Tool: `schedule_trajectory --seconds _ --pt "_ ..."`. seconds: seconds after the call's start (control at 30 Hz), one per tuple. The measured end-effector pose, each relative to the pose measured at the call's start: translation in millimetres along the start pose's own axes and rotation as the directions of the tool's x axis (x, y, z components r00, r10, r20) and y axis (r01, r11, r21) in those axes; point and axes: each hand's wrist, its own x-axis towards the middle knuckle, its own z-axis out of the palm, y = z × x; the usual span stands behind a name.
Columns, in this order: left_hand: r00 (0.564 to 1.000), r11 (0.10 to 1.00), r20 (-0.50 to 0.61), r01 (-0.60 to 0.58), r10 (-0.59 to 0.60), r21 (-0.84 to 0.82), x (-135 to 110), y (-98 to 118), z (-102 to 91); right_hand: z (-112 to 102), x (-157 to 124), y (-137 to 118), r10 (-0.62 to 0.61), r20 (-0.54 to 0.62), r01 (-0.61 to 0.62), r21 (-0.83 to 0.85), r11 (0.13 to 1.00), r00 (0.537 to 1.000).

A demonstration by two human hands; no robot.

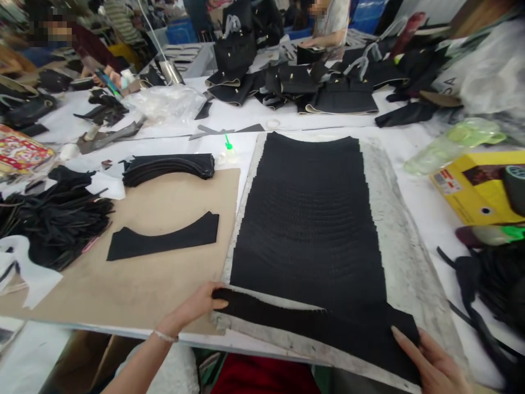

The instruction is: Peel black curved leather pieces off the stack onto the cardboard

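A long row of overlapping black curved pieces [311, 219] lies fanned out on a grey board [394, 230]. The nearest black piece [311, 323] lies at the board's front edge. My left hand [197, 306] pinches its left end with closed fingers. My right hand [430, 361] rests on its right end, fingers stretched flat. One single black curved piece [164, 238] lies alone on a brown cardboard sheet [123, 284] to the left. A stack of similar pieces [168, 167] sits at the cardboard's far edge.
A pile of black strips [53, 219] and white scraps lie at the left. A yellow box [476, 186] and a clear bottle [451, 142] sit at the right. A small green-capped bottle [227, 150] stands behind the cardboard. Black bag parts [311, 87] and other people fill the far table.
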Motion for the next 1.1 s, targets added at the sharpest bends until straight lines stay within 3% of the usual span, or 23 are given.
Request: schedule_trajectory --seconds 0.13,0.23,0.33,0.43,0.57,0.73,0.9,1.1 --pt "0.996 0.907 -0.084 -0.020 -0.017 -0.420 13.9 21.5 17.6 16.0 19.7 14.1 0.080 -0.013 -0.078 0.111 0.991 0.997" --pt "0.983 0.853 -0.179 -0.073 -0.025 -0.518 24.9 30.3 29.7 18.5 34.2 31.9 0.039 -0.008 -0.039 0.050 0.998 0.999" --pt "0.938 0.883 -0.346 -0.166 0.004 -0.439 43.5 27.1 36.3 19.5 45.9 42.8 -0.047 -0.044 0.038 -0.192 0.981 0.998" --pt "0.895 0.929 -0.446 -0.176 0.013 -0.326 61.0 17.7 38.5 23.4 51.0 41.9 -0.095 -0.073 0.060 -0.380 0.923 0.993" --pt "0.870 0.971 -0.493 -0.118 0.001 -0.207 67.8 9.0 39.2 27.9 48.6 36.9 -0.060 -0.068 0.030 -0.371 0.928 0.996" --pt "0.852 0.985 -0.521 -0.044 -0.049 -0.166 67.9 0.7 38.0 28.6 48.0 41.5 -0.107 -0.073 0.070 -0.390 0.918 0.992" --pt "0.869 0.995 -0.492 -0.003 -0.045 -0.095 70.8 -2.5 38.5 27.6 54.0 44.5 -0.110 -0.095 0.063 -0.406 0.912 0.989" --pt "0.881 0.997 -0.473 -0.032 -0.006 -0.073 70.6 -0.1 40.7 26.0 55.1 43.8 -0.084 -0.082 0.043 -0.415 0.909 0.993"
